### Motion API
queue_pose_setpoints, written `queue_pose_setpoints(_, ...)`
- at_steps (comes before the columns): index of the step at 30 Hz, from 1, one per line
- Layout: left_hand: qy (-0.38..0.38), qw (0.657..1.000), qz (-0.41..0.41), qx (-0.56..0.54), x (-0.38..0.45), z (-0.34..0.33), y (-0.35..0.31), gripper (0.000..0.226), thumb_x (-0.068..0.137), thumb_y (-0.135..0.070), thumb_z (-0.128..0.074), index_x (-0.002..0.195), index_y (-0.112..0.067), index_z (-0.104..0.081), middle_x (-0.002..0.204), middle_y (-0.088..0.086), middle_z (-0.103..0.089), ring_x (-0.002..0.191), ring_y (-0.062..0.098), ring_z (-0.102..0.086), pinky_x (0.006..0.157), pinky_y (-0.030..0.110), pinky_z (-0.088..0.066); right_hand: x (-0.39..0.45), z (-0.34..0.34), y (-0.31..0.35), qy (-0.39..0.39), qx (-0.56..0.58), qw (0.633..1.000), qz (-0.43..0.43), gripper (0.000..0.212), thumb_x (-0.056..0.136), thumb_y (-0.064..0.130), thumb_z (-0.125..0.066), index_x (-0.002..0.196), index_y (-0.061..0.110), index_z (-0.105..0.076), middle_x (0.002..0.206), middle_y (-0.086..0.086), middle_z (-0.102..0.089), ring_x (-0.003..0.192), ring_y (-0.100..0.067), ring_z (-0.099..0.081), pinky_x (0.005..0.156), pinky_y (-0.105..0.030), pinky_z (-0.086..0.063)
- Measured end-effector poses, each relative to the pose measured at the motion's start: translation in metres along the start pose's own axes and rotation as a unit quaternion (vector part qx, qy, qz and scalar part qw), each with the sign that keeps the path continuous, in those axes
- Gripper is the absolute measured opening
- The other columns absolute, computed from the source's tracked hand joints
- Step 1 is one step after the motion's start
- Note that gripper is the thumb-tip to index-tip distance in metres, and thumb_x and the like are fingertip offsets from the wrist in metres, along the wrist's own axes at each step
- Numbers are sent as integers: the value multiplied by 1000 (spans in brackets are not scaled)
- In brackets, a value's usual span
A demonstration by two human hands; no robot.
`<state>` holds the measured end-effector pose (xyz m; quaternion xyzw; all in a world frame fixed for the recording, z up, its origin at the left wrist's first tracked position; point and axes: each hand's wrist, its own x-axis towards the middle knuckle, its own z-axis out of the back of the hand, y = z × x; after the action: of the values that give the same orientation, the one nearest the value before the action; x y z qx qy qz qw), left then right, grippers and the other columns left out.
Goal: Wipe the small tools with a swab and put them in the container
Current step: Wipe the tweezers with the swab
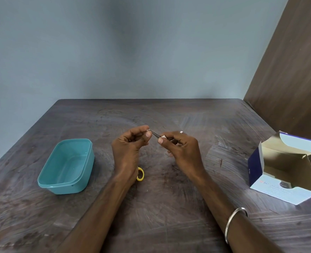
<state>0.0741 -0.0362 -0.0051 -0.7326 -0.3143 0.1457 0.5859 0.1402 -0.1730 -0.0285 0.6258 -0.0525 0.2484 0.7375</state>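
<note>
Wiping is the step in hand, by the look of it: a thin dark tool (pixel 154 133), perhaps tweezers, is held level between the two hands above the surface (pixel 169 207), to the right of the teal tub (pixel 48 183). The left hand (pixel 131 143) pinches the tool's far tip between thumb and fingers, with a small pale speck there that may be the swab; it is too small to tell. The right hand (pixel 180 148) is curled round the tool's other end, thumb and forefinger nipping it, and something white shows at its knuckles.

The tub stands open and seems to hold nothing, so no tool looks to be stowed yet. The next move calls for finishing the rub along the tool, then carrying it left and laying it in the tub.

Right of the tub, a yellow loop (pixel 140 174), likely a scissors handle, pokes out from under the left wrist. Well to the right of the tub lies an opened swab box (pixel 282 194). Nothing blocks the way to the tub, though the left forearm lies over the scissors.
</note>
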Motion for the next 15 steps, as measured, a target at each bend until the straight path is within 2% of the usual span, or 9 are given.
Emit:
queue_pose_setpoints(2,2,1000,-2,1,0,0,0,20,77,2,-75,91,-12,-74,80,-8,-77,78,3,-70,68,20,-58,0,1,1,-1,-9,1000,13,10,86,23,-78,95,24,-78,86,15,-72,82,-8,-68,68,-31,-59)
queue_pose_setpoints(4,1,1000,-3,1,0,0,0,19,77,2,-75,91,-11,-75,80,-6,-76,77,4,-70,69,21,-59,0,2,1,-2,-23,999,28,9,86,22,-77,94,26,-77,87,18,-70,83,-3,-66,67,-15,-51)
queue_pose_setpoints(5,2,1000,-4,1,1,0,0,19,76,2,-76,90,-12,-75,80,-6,-76,77,4,-70,69,22,-59,0,2,1,-3,-30,999,34,9,86,21,-77,94,25,-77,88,18,-70,83,-2,-65,67,-11,-47)
queue_pose_setpoints(12,22,1000,5,5,4,3,3,20,74,0,-78,87,-14,-75,82,-2,-77,80,10,-71,72,27,-60,4,4,-3,-12,-59,996,70,10,87,20,-77,97,19,-79,85,9,-70,80,-6,-62,66,-13,-45)
queue_pose_setpoints(15,38,999,15,1,5,4,4,21,75,1,-77,89,-14,-76,85,0,-77,83,12,-71,72,27,-59,4,4,-4,-16,-66,995,78,10,87,19,-76,97,18,-79,85,13,-69,80,-3,-62,66,-12,-45)
